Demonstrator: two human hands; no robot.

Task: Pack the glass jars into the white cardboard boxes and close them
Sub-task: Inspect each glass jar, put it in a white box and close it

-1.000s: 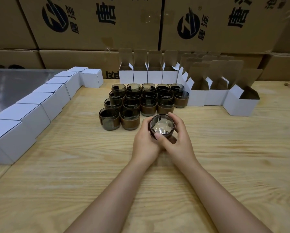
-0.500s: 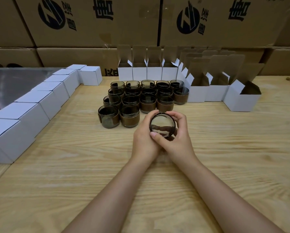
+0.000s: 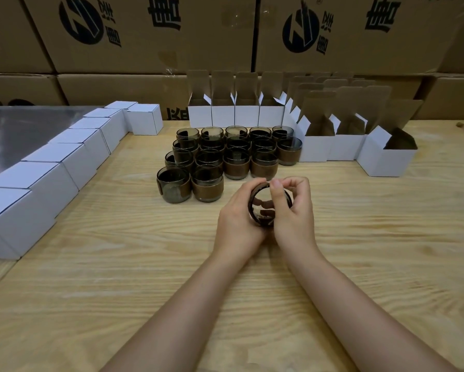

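Smoky grey glass jars (image 3: pixel 226 154) with brown bands; white boxes (image 3: pixel 384 159); pale wood-grain table (image 3: pixel 144 277); tan cartons (image 3: pixel 150 33) printed black

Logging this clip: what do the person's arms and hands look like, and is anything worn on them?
Nothing is worn. The left hand and right hand have no gloves, and no rings show on the visible fingers. The left forearm and right forearm are uncovered down to the frame's bottom edge, with no sleeves, watch or bracelet. The visible nails look short and unpainted.
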